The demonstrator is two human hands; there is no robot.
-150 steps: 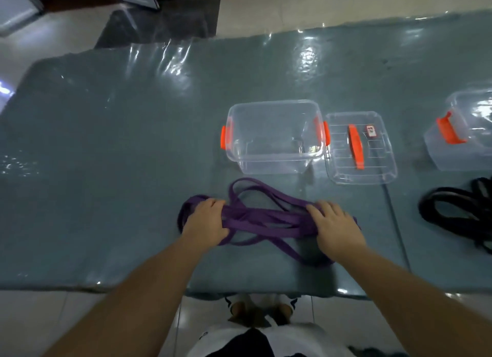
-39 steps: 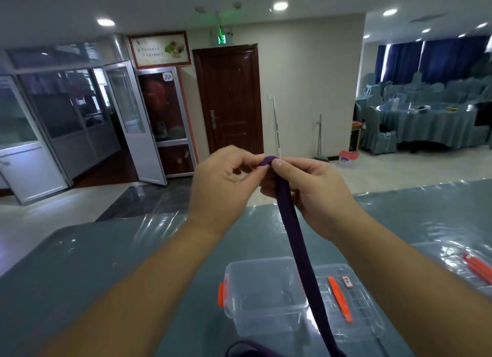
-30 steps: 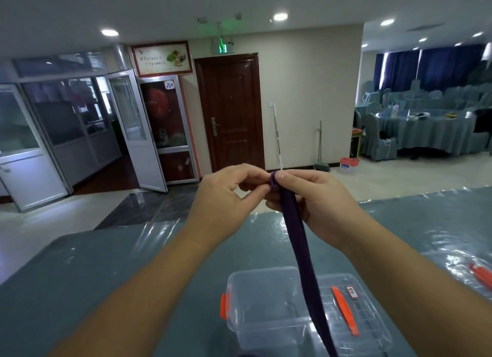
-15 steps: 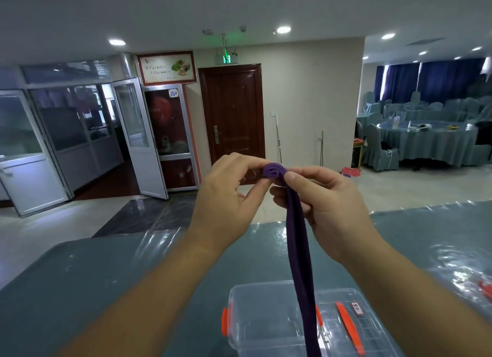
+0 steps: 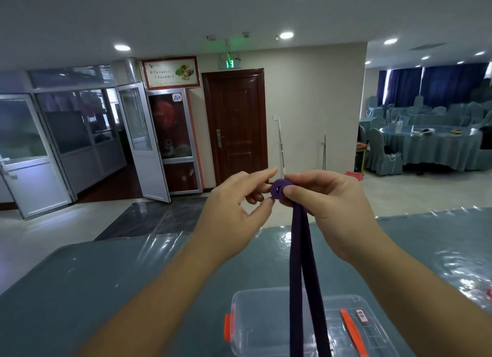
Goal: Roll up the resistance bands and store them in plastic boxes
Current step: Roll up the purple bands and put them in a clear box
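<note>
Purple resistance band point(image 5: 299, 250) was held up at chest height over the surface point(image 5: 106, 290), its top end wound into a small tight coil point(image 5: 279, 188) — coil axis pointing roughly toward the camera, the spiral face visible. From the coil the band's long axis ran nearly straight down, two flat strands hanging side by side and spreading slightly as they dropped past the bottom edge of the view. Right hand point(image 5: 327, 205) pinched the coil, thumb across its front face, fingers curled behind. Left hand point(image 5: 234, 210) sat just beside it, index finger extended over the coil's top and thumb tip at its lower left edge; the other fingers loosely curled — contact looked light, a fingertip pinch rather than a full grip. Below the hanging strands, a clear plastic box point(image 5: 261, 327) with an orange latch point(image 5: 227, 327) stood open on the surface. Just right of it lay its clear lid point(image 5: 372, 335) with an orange handle point(image 5: 351, 330).
</note>
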